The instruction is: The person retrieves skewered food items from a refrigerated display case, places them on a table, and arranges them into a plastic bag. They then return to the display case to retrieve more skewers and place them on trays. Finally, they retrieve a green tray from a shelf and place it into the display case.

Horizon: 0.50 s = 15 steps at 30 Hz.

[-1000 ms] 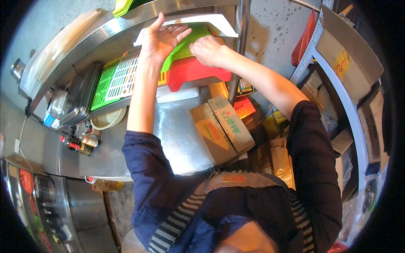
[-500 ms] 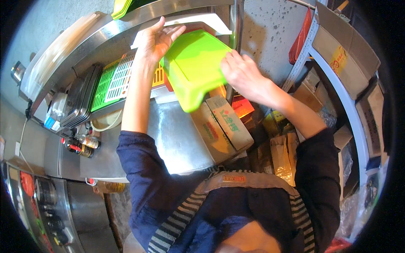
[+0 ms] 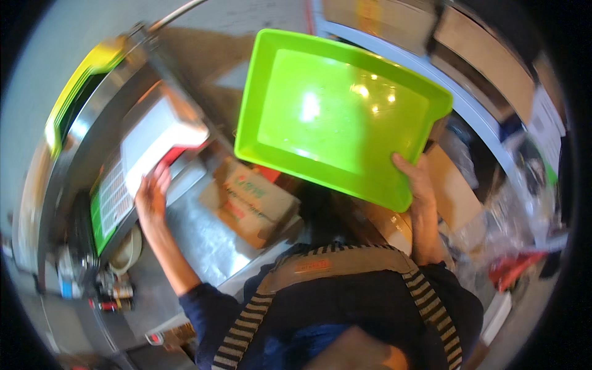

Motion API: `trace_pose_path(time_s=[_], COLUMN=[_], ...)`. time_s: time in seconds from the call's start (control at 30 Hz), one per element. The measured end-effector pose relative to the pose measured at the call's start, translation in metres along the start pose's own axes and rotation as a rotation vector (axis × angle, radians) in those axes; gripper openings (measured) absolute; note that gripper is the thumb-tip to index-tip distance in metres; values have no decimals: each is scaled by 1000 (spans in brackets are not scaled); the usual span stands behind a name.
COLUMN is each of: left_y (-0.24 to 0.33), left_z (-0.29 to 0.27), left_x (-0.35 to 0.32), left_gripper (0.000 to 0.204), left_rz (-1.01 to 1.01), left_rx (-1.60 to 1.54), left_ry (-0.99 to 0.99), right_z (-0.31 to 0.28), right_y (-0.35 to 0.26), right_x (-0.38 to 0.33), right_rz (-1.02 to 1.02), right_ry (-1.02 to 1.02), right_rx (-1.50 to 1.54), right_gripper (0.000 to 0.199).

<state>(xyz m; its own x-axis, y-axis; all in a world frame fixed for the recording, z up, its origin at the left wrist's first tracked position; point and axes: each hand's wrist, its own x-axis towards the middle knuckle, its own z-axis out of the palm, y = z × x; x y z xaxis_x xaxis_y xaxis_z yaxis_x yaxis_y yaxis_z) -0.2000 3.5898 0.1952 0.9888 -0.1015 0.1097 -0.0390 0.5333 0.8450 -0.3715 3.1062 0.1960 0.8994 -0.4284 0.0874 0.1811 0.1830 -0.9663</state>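
Note:
My right hand (image 3: 419, 179) grips a bright green rectangular plastic tray (image 3: 320, 117) at its lower right corner, thumb over the rim inside. The tray is held up and tilted, its glossy, bare inner face showing. My left hand (image 3: 154, 196) is off the green tray, with its somewhat blurred fingers apart and nothing visible in them. It is beside a white tray (image 3: 161, 132) and a thin red edge below that tray; whether the fingertips touch them I cannot tell.
White slatted baskets (image 3: 114, 191) and a green one stand in the row at left. A printed cardboard box (image 3: 253, 200) sits by the metal counter (image 3: 203, 231). Yellow-green trays (image 3: 80, 86) are on the upper shelf. At right are a pale shelf frame (image 3: 493, 132), cartons and plastic bags.
My view has swung right. The green tray has turned so its hollow side shows, and moved right in my right hand. My left hand has come away from it, down beside the white tray.

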Motion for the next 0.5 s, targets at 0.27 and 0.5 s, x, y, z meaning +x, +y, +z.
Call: trace_pose_path(time_s=[0.27, 0.5], left_y=[-145, -304], left_z=[81, 270], left_x=[-28, -63], left_gripper=[45, 39], left_rz=[-149, -364], left_rx=[-107, 449], left_ry=[49, -784], right_z=[-123, -209], right_y=[-19, -35], right_x=[-70, -166], right_rz=[22, -156], right_ry=[155, 406], right_rx=[92, -208], right_gripper=[29, 31])
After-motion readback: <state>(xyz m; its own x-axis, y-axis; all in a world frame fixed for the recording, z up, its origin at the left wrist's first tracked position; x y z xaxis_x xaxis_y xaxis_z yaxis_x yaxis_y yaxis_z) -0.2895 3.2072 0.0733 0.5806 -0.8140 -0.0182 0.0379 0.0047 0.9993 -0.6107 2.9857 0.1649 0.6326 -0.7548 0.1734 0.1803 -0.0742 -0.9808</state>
